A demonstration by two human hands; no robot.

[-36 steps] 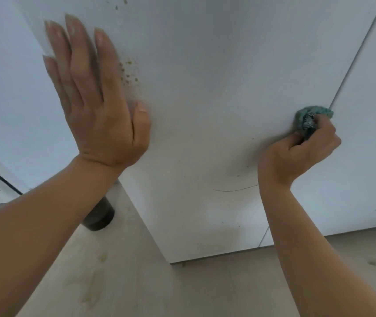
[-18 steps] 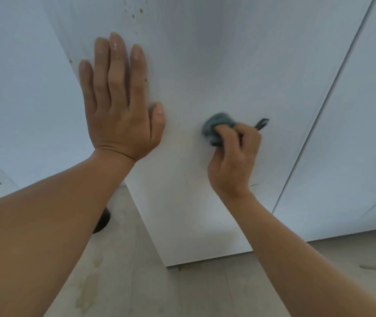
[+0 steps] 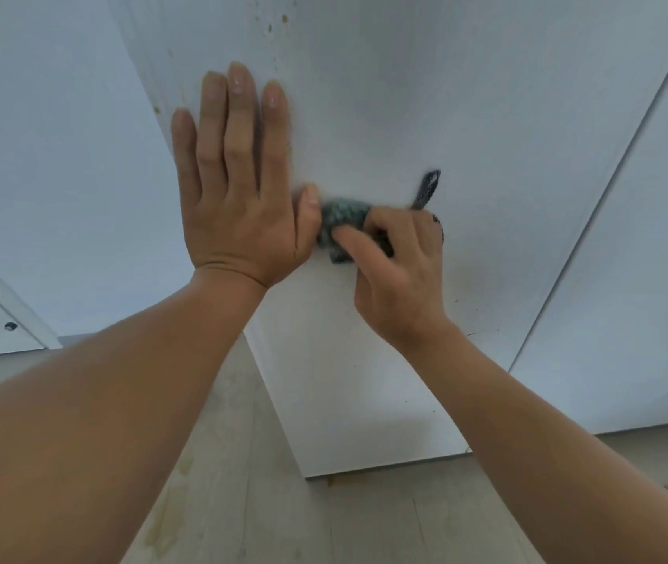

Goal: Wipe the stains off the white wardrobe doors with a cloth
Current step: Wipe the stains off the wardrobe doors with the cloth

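Clearly the cloth (image 3: 340, 221) is the easy part to handle: a small, dark teal wad, soft and light by the look of it, which should squash under pressure and take whatever shape the fingers give it; it is best held as it is held now, bunched up in the fingertips so that a thick pad meets the surface; its hanging loop (image 3: 428, 189) sticks up loose above the knuckles and is no place to hold it. The right hand (image 3: 397, 274) has its fingers curled round the wad, thumb laid across the near side, and presses it against the white wardrobe door (image 3: 466, 95) about mid-panel. The door itself looks stiff, flat and smooth, and, standing out over the floor (image 3: 243, 502), it would probably swing if pushed from one side only. The left hand (image 3: 239, 197) lies flat on it, fingers straight and close together, holding nothing; its thumb is just beside the cloth, and I cannot tell whether they touch. Yellow-brown stains (image 3: 271, 28) speckle the panel above the left fingertips, well apart from the cloth, so that patch is not yet wiped.
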